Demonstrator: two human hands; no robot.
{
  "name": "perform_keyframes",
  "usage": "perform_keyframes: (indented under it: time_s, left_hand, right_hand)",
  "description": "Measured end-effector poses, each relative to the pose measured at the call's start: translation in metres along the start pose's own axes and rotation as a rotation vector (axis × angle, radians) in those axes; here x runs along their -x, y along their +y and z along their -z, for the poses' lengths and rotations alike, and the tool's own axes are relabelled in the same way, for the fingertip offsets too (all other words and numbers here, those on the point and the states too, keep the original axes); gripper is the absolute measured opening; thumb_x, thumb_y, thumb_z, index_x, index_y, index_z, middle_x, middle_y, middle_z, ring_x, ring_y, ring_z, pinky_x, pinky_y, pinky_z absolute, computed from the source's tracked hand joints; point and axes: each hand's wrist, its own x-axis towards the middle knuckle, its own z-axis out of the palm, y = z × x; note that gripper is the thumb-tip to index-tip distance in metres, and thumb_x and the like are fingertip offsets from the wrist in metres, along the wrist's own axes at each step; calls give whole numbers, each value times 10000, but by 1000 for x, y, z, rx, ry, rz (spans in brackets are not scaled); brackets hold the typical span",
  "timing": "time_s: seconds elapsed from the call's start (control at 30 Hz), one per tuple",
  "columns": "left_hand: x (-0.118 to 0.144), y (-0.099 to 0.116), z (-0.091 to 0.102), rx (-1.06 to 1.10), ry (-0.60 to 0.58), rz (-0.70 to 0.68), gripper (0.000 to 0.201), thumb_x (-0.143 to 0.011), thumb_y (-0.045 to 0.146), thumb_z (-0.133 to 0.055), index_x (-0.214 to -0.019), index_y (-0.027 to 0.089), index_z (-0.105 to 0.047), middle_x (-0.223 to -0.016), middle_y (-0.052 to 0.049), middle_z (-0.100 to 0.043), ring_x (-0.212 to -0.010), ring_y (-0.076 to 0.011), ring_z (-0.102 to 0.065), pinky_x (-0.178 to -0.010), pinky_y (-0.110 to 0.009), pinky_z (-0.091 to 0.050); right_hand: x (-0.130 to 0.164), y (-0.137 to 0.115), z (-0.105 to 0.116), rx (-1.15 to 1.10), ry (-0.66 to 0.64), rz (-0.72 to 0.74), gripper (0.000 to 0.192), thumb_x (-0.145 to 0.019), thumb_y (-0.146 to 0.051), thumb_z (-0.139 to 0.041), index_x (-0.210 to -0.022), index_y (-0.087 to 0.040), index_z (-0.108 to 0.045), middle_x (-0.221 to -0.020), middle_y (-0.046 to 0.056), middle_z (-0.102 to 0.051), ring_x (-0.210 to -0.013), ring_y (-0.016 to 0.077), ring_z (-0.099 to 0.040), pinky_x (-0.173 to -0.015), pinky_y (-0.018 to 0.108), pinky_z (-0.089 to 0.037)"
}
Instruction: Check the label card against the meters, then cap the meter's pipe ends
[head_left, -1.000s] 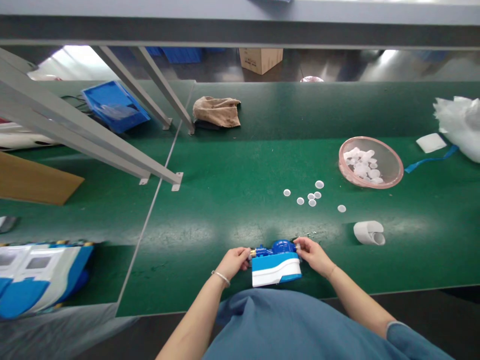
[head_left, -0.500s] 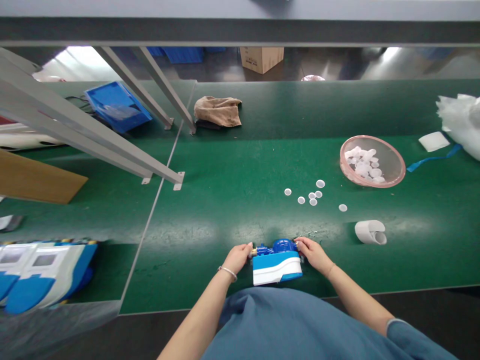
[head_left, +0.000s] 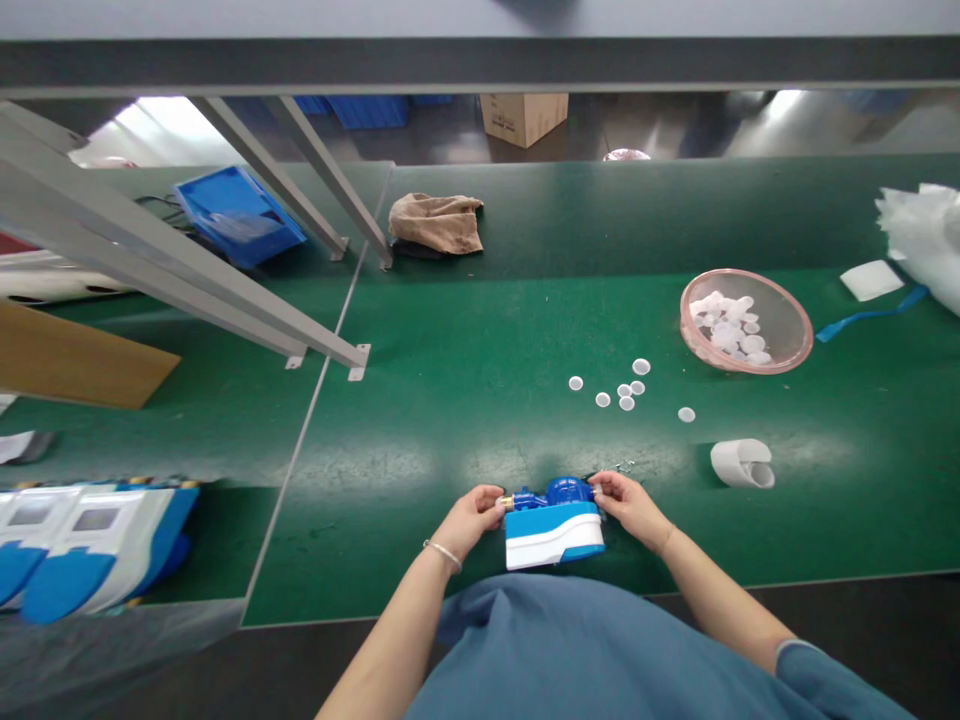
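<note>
A water meter [head_left: 553, 537] with a blue metal body, brass ends and a white-and-blue housing lies at the table's near edge. At its left brass end, my left hand [head_left: 474, 513] pinches with thumb and fingers. My right hand [head_left: 630, 508] is closed on the opposite end; its fingertips hide most of that end, and something whitish shows there. Several small white plastic caps [head_left: 626, 391] lie beyond the meter. To the right of my right hand is a curled white sheet [head_left: 741, 464].
A pink-rimmed bowl [head_left: 694, 345] holds more white caps. More meters [head_left: 82, 550] stand at the left. Metal shelf legs [head_left: 330, 345] rise from the green table, with a brown cloth [head_left: 435, 222] beside them. A plastic bag [head_left: 926, 240] lies far right.
My left hand has shifted slightly left and its grip on the brass end has changed, wrist lower. My right hand stays at its end; the meter lies in place.
</note>
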Motion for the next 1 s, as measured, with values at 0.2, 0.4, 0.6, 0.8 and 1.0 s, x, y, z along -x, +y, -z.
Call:
perform_keyframes:
  time_s: [0.2,0.4,0.6,0.8,1.0]
  left_hand:
    - [-1,3,3,-304,30,-53,436,-702,517,-498,-910,143,-580,-660,-15,-584,-552,-124,-488,-507,-235,-376]
    - [-7,-1,2,-359,96,-38,503,-708,606,-415,-709,137,-597,-490,21,-465,-479,-119,-410,-472,-235,-307]
    - [-5,1,-3,-352,108,-48,484,-729,582,-405,-745,139,-599,-560,1,-531,-513,-130,-448,-506,-248,-345]
    - [7,5,-7,-177,73,-158,404,-656,417,-610,-946,141,-550,-868,-76,-634,-745,-181,-578,-690,-291,-443]
    - [5,-1,-4,-153,101,-147,447,-627,333,-636,-1015,140,-529,-858,-80,-645,-802,-209,-597,-761,-342,-464]
  right_hand:
    - [0,-2,1,14,-12,-5,299,-726,-344,-589,-979,-196,-530,-869,32,-615,-832,167,-563,-802,312,-431]
    - [-2,1,2,26,4,22,300,-665,-347,-640,-911,-195,-556,-1025,50,-569,-950,186,-536,-881,335,-413]
    - [-3,4,3,32,1,20,307,-694,-362,-619,-941,-191,-553,-927,41,-600,-876,171,-561,-816,305,-438]
    - [-10,13,1,257,98,-93,369,-793,-508,-429,-936,-195,-562,-649,-7,-582,-538,130,-530,-533,256,-432]
    - [-8,10,1,281,85,-117,388,-832,-501,-340,-971,-207,-552,-704,5,-595,-586,141,-552,-547,265,-446]
